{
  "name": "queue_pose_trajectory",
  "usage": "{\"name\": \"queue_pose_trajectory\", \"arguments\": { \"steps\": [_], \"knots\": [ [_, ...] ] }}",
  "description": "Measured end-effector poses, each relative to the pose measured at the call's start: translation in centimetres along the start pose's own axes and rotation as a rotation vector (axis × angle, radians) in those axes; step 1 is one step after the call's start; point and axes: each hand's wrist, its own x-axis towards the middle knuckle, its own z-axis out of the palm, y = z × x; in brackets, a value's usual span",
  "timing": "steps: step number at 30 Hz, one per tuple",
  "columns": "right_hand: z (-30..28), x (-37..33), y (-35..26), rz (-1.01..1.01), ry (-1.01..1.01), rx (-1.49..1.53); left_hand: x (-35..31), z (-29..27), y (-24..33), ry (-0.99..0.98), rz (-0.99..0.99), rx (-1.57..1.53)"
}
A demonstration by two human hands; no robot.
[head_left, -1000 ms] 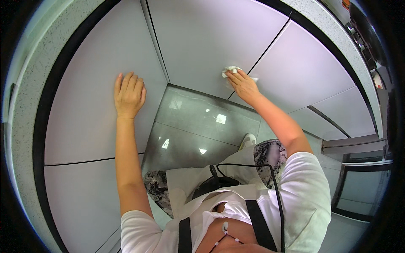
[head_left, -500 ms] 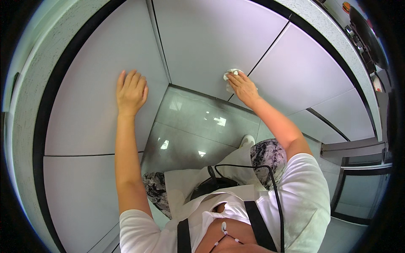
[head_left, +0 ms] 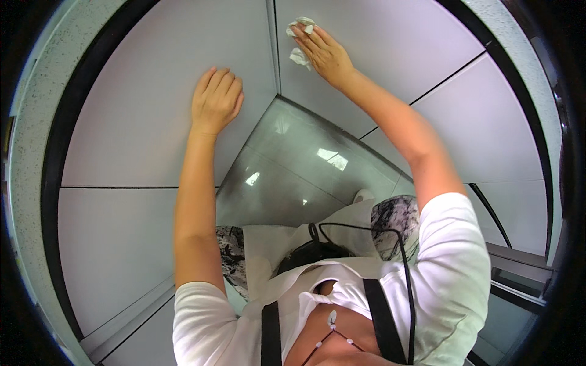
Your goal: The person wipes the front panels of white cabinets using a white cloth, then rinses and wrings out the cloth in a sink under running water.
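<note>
The right hand [head_left: 329, 61] is found extended, not clenched, with its fingers laid flat over a crumpled white cloth [head_left: 298, 57]; whether this is fabric or paper cannot be told. The cloth shows past the fingertips and along the lower left side of the same fingers, with its middle covered by them. It lies against the pale front panel [head_left: 390, 36] ahead of this hand, and the flat fingers appear to serve as the hold, trapping the cloth against that surface instead of pinching it. Just left of the fingertips stands the corner joint [head_left: 273, 49], which lies between the two hands. The left hand [head_left: 217, 102], to the left of and below the right, is loosely bent with its back showing; no object is seen in it, though its palm is hidden. It is set against or close before the left panel [head_left: 134, 104], contact not confirmed; its placement suggests a brace for the leaning body. Below and between the hands is the glossy grey tiled floor [head_left: 274, 165], with a light shoe [head_left: 363, 196] below the right hand. Well left of the left hand, a black strip [head_left: 72, 104] borders the speckled countertop [head_left: 61, 61].
</note>
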Motion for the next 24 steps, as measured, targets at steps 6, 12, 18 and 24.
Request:
{"name": "queue_pose_trajectory", "arguments": {
  "steps": [6,12,18,24],
  "knots": [
    [7.4,0.6,-5.6,-0.346,-0.288,-0.087,0.2,3.4,-2.1,-0.062,0.014,0.04],
    [14.8,1.6,-12.3,-0.538,-0.471,-0.06,2.0,6.7,-3.3,-0.062,-0.101,-0.068],
    [20.8,0.6,-18.6,-0.699,-0.616,-0.069,-8.2,10.9,2.9,-0.213,-0.484,-0.373],
    [16.6,-0.6,-15.7,-0.917,-0.703,-0.079,-13.5,11.4,3.3,-0.375,-0.582,-0.633]
  ]
}}
